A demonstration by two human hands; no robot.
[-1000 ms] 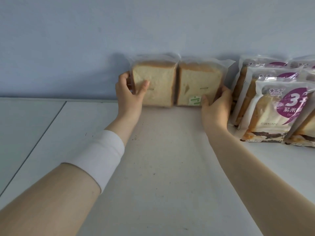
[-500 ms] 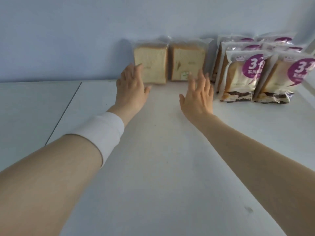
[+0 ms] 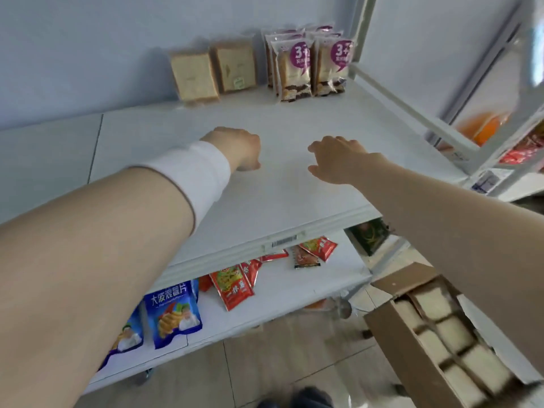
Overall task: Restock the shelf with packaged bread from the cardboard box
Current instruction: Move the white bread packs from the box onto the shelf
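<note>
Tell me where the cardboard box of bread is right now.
The cardboard box sits open at the lower right of the head view, beneath the right forearm and just right of the lower shelf corner, with packaged bread showing inside.

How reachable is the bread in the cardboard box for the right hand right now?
Probably yes: the cardboard box stands open down to the right, bread packs exposed, and the right hand holds nothing.

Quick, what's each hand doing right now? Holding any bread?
Left hand: fingers loosely curled, holding nothing.
Right hand: relaxed and open, holding nothing.
</note>
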